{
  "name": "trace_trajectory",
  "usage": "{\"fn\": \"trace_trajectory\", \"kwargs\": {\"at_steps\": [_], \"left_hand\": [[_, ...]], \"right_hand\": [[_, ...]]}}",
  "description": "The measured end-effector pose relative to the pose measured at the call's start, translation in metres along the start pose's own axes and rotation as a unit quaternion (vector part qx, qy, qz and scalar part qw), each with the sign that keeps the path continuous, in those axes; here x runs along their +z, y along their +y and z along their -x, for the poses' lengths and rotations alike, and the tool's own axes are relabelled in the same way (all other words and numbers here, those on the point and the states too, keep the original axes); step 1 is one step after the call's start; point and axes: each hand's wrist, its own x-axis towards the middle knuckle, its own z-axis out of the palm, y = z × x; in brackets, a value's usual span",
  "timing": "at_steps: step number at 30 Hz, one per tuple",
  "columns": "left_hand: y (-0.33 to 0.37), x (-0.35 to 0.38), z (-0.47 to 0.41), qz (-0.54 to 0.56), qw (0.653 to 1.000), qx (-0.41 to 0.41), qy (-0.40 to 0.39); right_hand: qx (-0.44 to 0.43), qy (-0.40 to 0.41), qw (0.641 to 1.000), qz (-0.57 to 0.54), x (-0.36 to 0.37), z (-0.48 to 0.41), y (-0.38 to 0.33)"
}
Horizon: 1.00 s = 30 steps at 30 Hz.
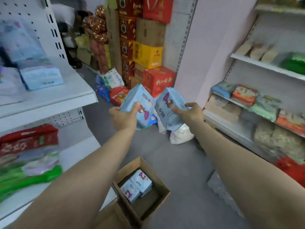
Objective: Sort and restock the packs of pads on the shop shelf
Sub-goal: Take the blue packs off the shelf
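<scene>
My left hand (pixel 124 116) grips a light blue pack of pads (pixel 138 100) held out in front of me over the aisle. My right hand (pixel 189 113) grips a second light blue pack (pixel 170 104) beside it, the two packs almost touching. Below, an open cardboard box (pixel 158 182) on the floor holds more blue packs (pixel 137 185). On the white shelf (pixel 54 95) to my left lies another pale blue pack (pixel 42 76), blurred.
The left shelf unit carries red and green bags (pixel 28 154) lower down. Stacked red and yellow cartons (pixel 148 53) fill the aisle's far end, with bags on the floor before them. A right-hand shelf unit (pixel 257 65) holds packaged goods. Grey floor lies between.
</scene>
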Motion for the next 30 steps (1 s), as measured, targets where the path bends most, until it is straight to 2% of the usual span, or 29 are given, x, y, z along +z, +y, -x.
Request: {"fn": "trace_trajectory", "kwargs": {"at_steps": [7,13,18,22,24,25,27,29,30], "left_hand": [[-0.043,0.062,-0.045,0.003,0.996,-0.069,0.059],[-0.096,0.108,-0.069,0.004,0.978,-0.150,0.147],[-0.154,0.122,-0.071,0.004,0.941,-0.266,0.208],[-0.215,0.120,-0.064,-0.003,0.904,-0.344,0.256],[-0.242,0.119,-0.056,0.001,0.882,-0.383,0.274],[-0.261,0.117,-0.054,0.020,0.883,-0.383,0.272],[-0.311,0.115,-0.052,0.087,0.873,-0.415,0.240],[-0.364,0.113,-0.046,0.093,0.849,-0.469,0.224],[-0.380,0.112,-0.039,0.085,0.833,-0.488,0.246]], "right_hand": [[0.024,-0.077,0.997,0.010,0.050,-0.102,0.038],[0.039,-0.193,0.980,0.005,0.098,-0.175,0.079],[0.091,-0.311,0.945,0.052,0.137,-0.200,0.130],[0.171,-0.385,0.904,0.068,0.170,-0.201,0.198],[0.197,-0.408,0.887,0.095,0.179,-0.196,0.225],[0.204,-0.415,0.880,0.110,0.185,-0.195,0.242],[0.223,-0.419,0.870,0.134,0.197,-0.192,0.279],[0.246,-0.421,0.860,0.151,0.210,-0.186,0.317],[0.258,-0.422,0.854,0.160,0.215,-0.181,0.332]]}}
